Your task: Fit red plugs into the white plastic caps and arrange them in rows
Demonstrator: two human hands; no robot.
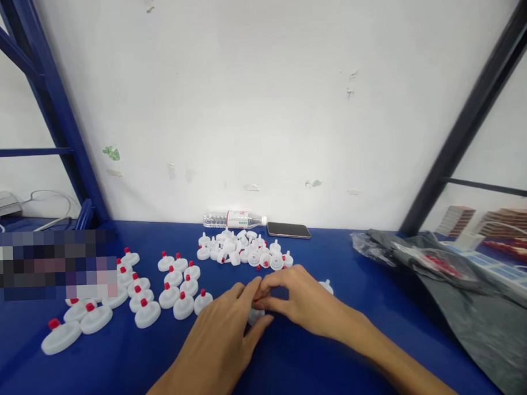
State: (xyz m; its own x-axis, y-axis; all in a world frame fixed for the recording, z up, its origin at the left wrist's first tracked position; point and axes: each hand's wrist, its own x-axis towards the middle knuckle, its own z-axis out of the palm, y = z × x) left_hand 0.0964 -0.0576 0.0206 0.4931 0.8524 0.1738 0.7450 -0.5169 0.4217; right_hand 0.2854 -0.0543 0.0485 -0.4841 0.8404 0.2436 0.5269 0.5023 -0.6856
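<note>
My left hand is closed around a white plastic spout cap, mostly hidden by the fingers. At the top of that cap, my right hand pinches a small red tip, thumb and forefinger together. Left of the hands, several white caps with red tips stand upright in loose rows on the blue table. Beyond my fingers is a heap of white spout caps, with bits of red among them. One more white cap shows partly behind my right wrist.
A plastic water bottle lies against the wall, beside a dark phone. On the right, a grey plastic bag spreads over the table, with a clear bag of red pieces on it. Blue posts rise at the left.
</note>
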